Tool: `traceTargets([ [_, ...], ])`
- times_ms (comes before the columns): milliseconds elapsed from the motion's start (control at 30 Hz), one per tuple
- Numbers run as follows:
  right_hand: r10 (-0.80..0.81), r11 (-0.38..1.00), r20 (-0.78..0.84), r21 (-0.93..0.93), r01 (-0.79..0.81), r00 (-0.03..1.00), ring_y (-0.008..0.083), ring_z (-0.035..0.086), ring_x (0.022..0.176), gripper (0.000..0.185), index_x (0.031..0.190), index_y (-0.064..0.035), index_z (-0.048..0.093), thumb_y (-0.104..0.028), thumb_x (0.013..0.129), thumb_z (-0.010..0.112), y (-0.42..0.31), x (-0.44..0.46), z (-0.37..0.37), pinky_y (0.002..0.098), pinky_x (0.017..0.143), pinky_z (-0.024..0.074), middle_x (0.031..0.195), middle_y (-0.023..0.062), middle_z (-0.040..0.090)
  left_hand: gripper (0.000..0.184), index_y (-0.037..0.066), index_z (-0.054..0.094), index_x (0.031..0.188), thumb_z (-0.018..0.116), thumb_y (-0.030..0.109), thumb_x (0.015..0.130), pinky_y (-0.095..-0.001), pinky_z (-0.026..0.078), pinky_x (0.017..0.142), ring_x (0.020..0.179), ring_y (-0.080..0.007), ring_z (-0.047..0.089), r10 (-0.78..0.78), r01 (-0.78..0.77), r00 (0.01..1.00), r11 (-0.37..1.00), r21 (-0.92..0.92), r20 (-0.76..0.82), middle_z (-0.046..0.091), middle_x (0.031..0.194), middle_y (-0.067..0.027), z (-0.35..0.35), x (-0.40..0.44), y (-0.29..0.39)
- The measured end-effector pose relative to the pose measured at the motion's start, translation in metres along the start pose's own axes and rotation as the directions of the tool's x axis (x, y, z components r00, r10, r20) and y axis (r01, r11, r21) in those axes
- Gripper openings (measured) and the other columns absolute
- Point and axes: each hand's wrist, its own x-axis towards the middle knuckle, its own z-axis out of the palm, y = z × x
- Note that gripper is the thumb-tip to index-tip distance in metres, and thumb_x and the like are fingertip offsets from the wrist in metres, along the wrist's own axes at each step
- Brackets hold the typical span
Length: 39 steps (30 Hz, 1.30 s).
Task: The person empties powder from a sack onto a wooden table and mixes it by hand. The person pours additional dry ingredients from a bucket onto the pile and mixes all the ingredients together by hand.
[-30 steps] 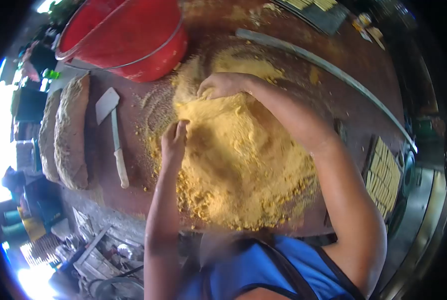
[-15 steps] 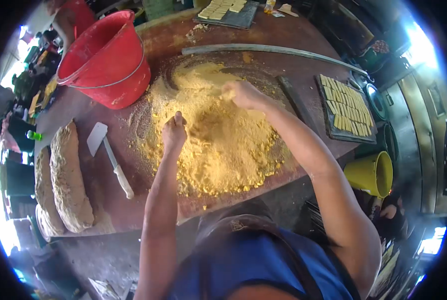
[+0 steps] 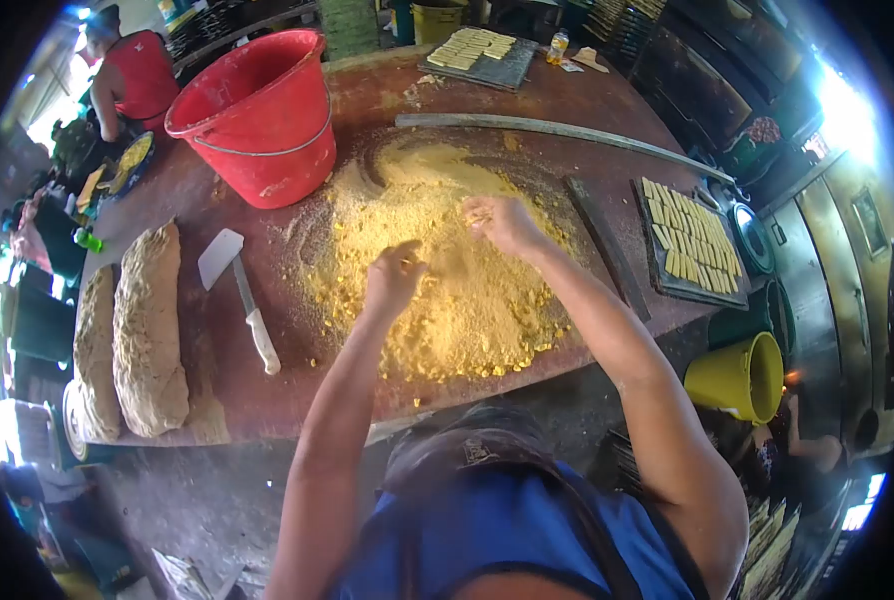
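Note:
A wide heap of yellow crumbly mixture (image 3: 467, 325), fine on top with lumps at its edges, is spread over the reddish-brown table (image 3: 367, 88). Above the left part of the heap is my left hand (image 3: 394, 280), its fingers bent but apart, with nothing clear between them. My right hand (image 3: 507, 226) is over the upper right part, fingers curled in around some of the yellow crumbs. How much it holds is hidden.
Left of the heap stand a red bucket (image 3: 257, 130), a white scraper (image 3: 220, 258), a knife (image 3: 259, 335) and dough logs (image 3: 150, 340). Beyond lie a long metal bar (image 3: 557, 128), a dark strip (image 3: 607, 245) and trays of cut pieces (image 3: 692, 240). A person (image 3: 139, 75) is at upper left.
My left hand has loosened from a fist and moved right. My right hand has shifted slightly right and down. The view has tilted, so the table's far end shows more.

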Motion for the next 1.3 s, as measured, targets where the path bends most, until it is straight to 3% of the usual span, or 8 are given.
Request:
traceTargets([
  [133,-0.116,0.988,0.076,-0.093,0.123,0.990,0.0204,0.069,0.081,0.032,0.119,0.0031,0.059,-0.002,0.088,0.061,0.013,0.013,-0.002,0.0318,0.072,0.0571,0.101,0.0207,0.068,0.028,0.011,0.063,0.117,0.060,0.023,0.092,-0.0334,0.055,0.084,0.096,-0.0230,0.063,0.059,-0.096,0.991,0.936,0.338,0.120,0.054,0.128,-0.0101,0.034,0.010,-0.023],
  [200,-0.069,0.997,0.166,-0.030,0.075,0.984,0.0210,0.069,0.081,0.032,0.120,0.0029,0.058,-0.002,0.088,0.061,0.017,0.020,-0.013,0.0328,0.071,0.0558,0.100,0.0208,0.068,0.018,0.008,0.066,0.106,0.055,0.015,0.093,-0.0323,0.056,0.075,0.091,-0.0206,0.063,0.284,-0.226,0.950,0.913,0.340,-0.131,0.065,0.105,-0.0139,0.038,0.017,-0.022],
  [433,-0.174,0.985,0.293,0.035,0.171,0.940,0.0279,0.066,0.075,0.021,0.110,0.0018,0.062,-0.005,0.092,0.055,0.020,0.036,-0.031,0.0399,0.068,0.0519,0.090,0.0215,0.067,0.020,0.003,0.063,0.102,0.058,0.019,0.091,-0.0430,0.049,0.076,0.088,-0.0351,0.064,0.035,-0.002,0.932,0.996,0.092,-0.362,0.066,0.097,-0.0197,0.037,0.046,0.018],
  [533,-0.413,0.907,0.246,0.030,0.420,0.877,0.0297,0.065,0.075,0.018,0.104,0.0014,0.062,-0.011,0.093,0.054,0.026,0.048,-0.020,0.0412,0.070,0.0514,0.087,0.0218,0.066,0.021,0.006,0.066,0.100,0.060,0.024,0.090,-0.0415,0.049,0.074,0.084,-0.0341,0.065,-0.023,0.066,0.913,0.994,0.092,-0.408,0.067,0.087,-0.0192,0.043,0.048,0.019],
  [767,-0.341,0.931,0.245,-0.045,0.362,0.908,0.0291,0.065,0.077,0.026,0.100,0.0009,0.061,-0.023,0.097,0.051,0.021,0.053,-0.014,0.0425,0.071,0.0504,0.086,0.0190,0.066,0.036,0.009,0.072,0.096,0.050,0.037,0.095,-0.0394,0.048,0.072,0.077,-0.0293,0.064,-0.117,0.136,0.893,0.991,0.013,-0.435,0.066,0.082,-0.0179,0.037,0.048,0.045],
  [933,-0.197,0.977,0.294,0.143,0.160,0.935,0.0245,0.067,0.072,0.020,0.107,0.0005,0.061,-0.012,0.091,0.060,0.003,0.045,-0.026,0.0381,0.068,0.0538,0.090,0.0173,0.069,0.032,0.001,0.057,0.123,0.055,0.010,0.093,-0.0303,0.053,0.075,0.084,-0.0173,0.066,-0.110,-0.001,0.962,0.914,-0.406,-0.249,0.069,0.100,-0.0118,0.029,0.057,0.040],
  [1167,-0.130,0.960,0.075,0.259,0.107,0.989,0.0199,0.064,0.059,0.019,0.096,0.0012,0.066,-0.015,0.086,0.068,0.012,0.034,-0.027,0.0369,0.056,0.0514,0.077,0.0159,0.068,0.029,0.001,0.063,0.117,0.058,0.010,0.089,-0.0299,0.053,0.076,0.086,-0.0164,0.068,-0.027,-0.017,0.991,0.945,-0.326,-0.130,0.070,0.093,-0.0123,0.016,0.061,0.020],
  [1300,-0.183,0.964,-0.019,-0.201,0.175,0.983,0.0261,0.059,0.052,0.025,0.089,0.0000,0.067,-0.025,0.090,0.065,0.009,0.025,-0.015,0.0419,0.053,0.0488,0.065,0.0143,0.064,0.026,0.005,0.065,0.112,0.058,0.018,0.090,-0.0300,0.049,0.066,0.071,-0.0150,0.064,-0.072,0.052,0.994,0.970,-0.239,-0.077,0.069,0.083,-0.0109,0.006,0.058,0.009],
])
